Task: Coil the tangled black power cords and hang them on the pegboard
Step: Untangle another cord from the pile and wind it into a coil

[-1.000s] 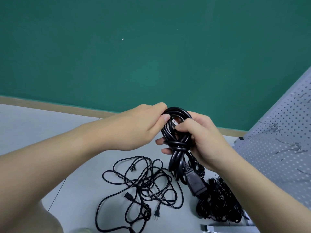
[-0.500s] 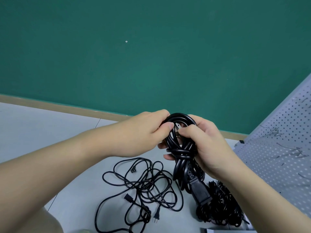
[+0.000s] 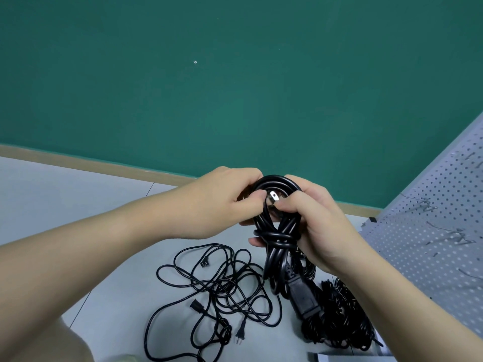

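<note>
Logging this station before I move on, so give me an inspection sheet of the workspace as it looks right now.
Surface: grey floor, seams visible.
Job's things: coiled cord held up, knotted at its middle; pegboard at right, hooks bare.
Clutter: white object at bottom edge, unclear.
Grippers: left hand and right hand both grip the coil's top loop.
Cables: tangled cord loose on floor; dark pile beside it.
Surroundings: green wall, tan baseboard.

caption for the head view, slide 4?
Both hands, left hand and right hand, hold a coiled black cord above tangled cords, pegboard alongside.
</note>
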